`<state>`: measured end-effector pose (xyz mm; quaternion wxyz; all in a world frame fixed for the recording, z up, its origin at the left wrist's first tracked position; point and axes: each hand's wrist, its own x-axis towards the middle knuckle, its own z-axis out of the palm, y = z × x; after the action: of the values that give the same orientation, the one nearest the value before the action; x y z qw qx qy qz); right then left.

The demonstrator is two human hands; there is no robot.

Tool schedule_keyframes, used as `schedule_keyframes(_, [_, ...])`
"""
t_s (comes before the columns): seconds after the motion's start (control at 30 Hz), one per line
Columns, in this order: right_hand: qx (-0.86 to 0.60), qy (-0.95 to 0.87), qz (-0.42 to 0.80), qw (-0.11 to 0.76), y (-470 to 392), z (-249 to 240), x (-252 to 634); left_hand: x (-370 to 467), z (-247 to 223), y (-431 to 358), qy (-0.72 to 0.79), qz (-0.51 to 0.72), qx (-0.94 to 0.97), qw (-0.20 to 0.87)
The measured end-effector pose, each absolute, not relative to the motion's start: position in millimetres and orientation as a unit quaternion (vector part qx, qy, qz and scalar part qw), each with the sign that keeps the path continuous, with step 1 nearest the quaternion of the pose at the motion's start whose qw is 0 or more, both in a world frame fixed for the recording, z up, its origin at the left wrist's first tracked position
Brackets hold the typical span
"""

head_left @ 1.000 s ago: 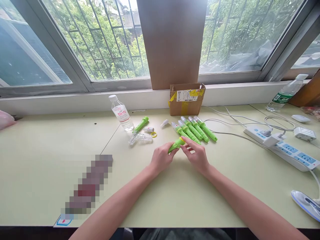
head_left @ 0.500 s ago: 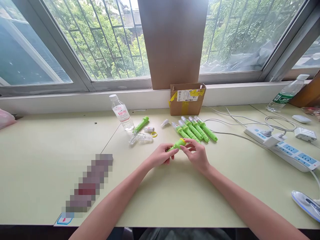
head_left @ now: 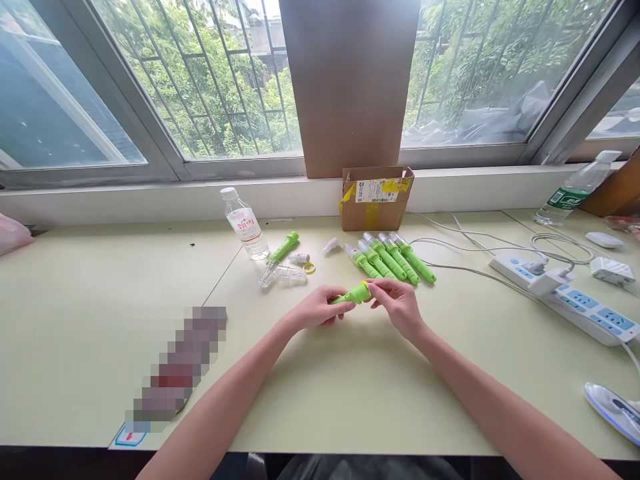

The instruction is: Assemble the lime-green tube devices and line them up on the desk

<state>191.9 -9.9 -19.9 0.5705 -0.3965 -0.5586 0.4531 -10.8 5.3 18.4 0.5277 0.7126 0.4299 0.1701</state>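
My left hand (head_left: pixel 316 308) is closed round a green plastic handle (head_left: pixel 357 294), whose wide ribbed end points right. At that end a yellow ring (head_left: pixel 367 287) shows, pinched by the fingers of my right hand (head_left: pixel 400 305); whether it is seated there I cannot tell. Just beyond my hands lie several green sticks with clear tips (head_left: pixel 387 257) in a slanted row. To the left are a loose green handle (head_left: pixel 284 247), clear plastic tubes (head_left: pixel 290 275), a small white part (head_left: pixel 300 258) and a yellow ring (head_left: pixel 309 268). A translucent cap-like piece (head_left: pixel 331 245) lies between these groups.
A water bottle (head_left: pixel 246 227) stands back left, and an open cardboard box (head_left: pixel 375 210) is against the sill. On the right are a power strip (head_left: pixel 565 297), cables, another bottle (head_left: pixel 575 187) and a white-and-blue device (head_left: pixel 613 413). A blurred-out strip (head_left: pixel 175 370) lies left.
My right hand has shifted slightly, its fingers now closer round the yellow ring, covering more of it. The handle has turned a little, showing more of its ribbed end.
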Motion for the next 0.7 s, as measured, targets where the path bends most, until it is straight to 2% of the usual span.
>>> schedule_keyframes(0.17, [-0.422, -0.558, 0.381, 0.605, -11.9, -23.7, 188.5, -7.3, 17.2, 4.4, 0.441, 0.197, 0.706, 0.518])
schedule_keyframes(0.37, [-0.422, -0.572, 0.394, 0.582, -12.4, -24.9, 185.3, -5.8, 15.7, 2.2, 0.446, 0.2, 0.711, 0.506])
schedule_keyframes(0.7, [-0.447, -0.634, 0.279, 0.566, -14.7, -27.9, 184.5, -2.4, 10.6, 0.8, 0.447, 0.24, 0.718, 0.477])
